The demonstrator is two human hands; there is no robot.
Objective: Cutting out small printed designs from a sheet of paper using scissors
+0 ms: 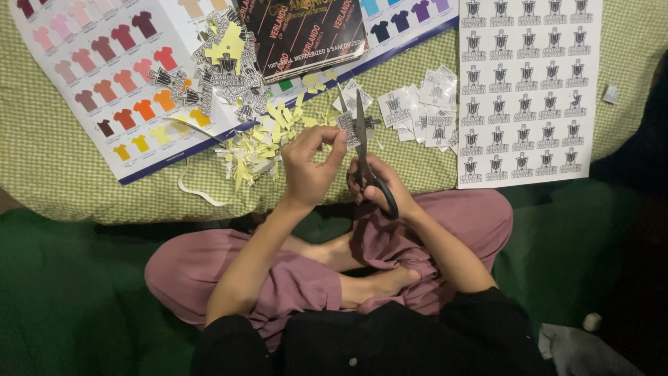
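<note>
Head cam: our left hand pinches sticker at approx 1 o'clock; right hand grips scissors, blades toward 12, seemingly just beside it.

Both forearms reach forward from a cross-legged seat, bare feet tucked between the knees. The left hand pinches with thumb and fingertips raised (wrist slightly bent). The right hand, just beside it, is curled closed.

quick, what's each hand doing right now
Left hand: fingers pinched on a small sticker piece.
Right hand: closed around the black scissors.
</note>
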